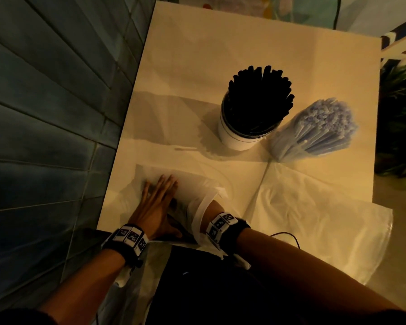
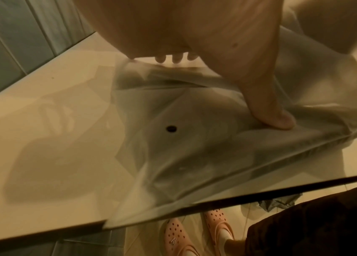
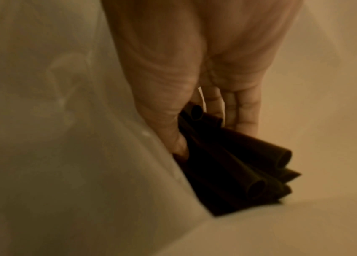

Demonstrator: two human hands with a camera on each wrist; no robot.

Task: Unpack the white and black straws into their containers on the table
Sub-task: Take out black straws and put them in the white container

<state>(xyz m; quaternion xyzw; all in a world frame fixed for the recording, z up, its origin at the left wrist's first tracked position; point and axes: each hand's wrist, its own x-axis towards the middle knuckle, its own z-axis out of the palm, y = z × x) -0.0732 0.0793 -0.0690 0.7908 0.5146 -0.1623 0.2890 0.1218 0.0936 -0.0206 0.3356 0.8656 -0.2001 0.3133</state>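
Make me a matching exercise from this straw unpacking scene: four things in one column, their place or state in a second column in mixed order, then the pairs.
Things
1. left hand
2. right hand
3. white cup
4. white straws

States
A. bundled in clear wrap, leaning beside the cup
B. inside the plastic bag, gripping black straws
C. pressed flat on top of the bag
D. upright, full of black straws

Pairs: 1-C, 2-B, 3-D, 4-A

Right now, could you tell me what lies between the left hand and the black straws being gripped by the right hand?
The translucent plastic bag: the left hand presses flat on it, head view, while the right hand grips black straws inside.
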